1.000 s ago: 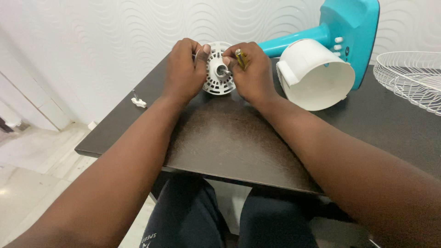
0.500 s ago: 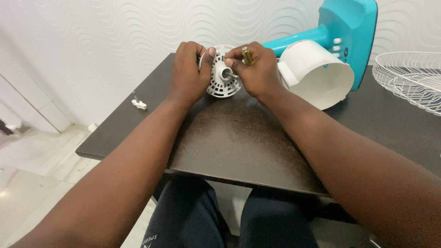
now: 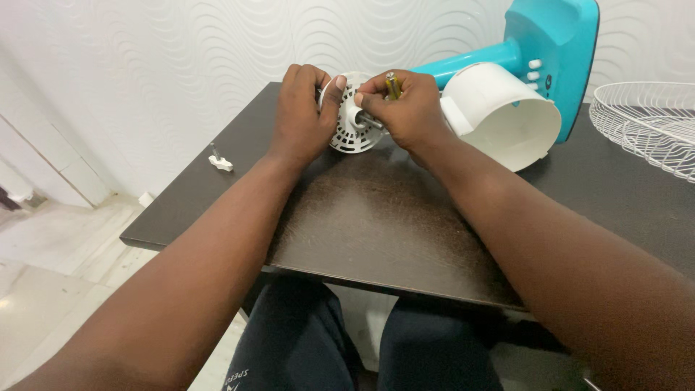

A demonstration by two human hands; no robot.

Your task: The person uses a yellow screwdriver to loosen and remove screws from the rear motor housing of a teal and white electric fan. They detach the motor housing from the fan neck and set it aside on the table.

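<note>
The left hand [image 3: 302, 116] is clenched on the left edge of a round white slotted motor housing [image 3: 352, 127], thumb pressed on its face; the right hand [image 3: 411, 112] grips the housing from the right side, its fingertips at the metal shaft [image 3: 371, 121] that sticks out of the middle, and its grip also grasps a yellowish screwdriver handle [image 3: 392, 85] that pokes up between the fingers; the housing stands on edge, held just above the far part of the dark bench [image 3: 376, 217]; just beside the right hand lies a white cup-shaped cover [image 3: 503, 116], tipped on its side with its open mouth facing the person; behind it a teal fan stand [image 3: 550, 51] lies across the bench, touching the cover; a white wire grille [image 3: 644, 123] rests at the right edge; near the left edge, well apart from the hands, sits a small white part with a pin [image 3: 219, 162].
</note>
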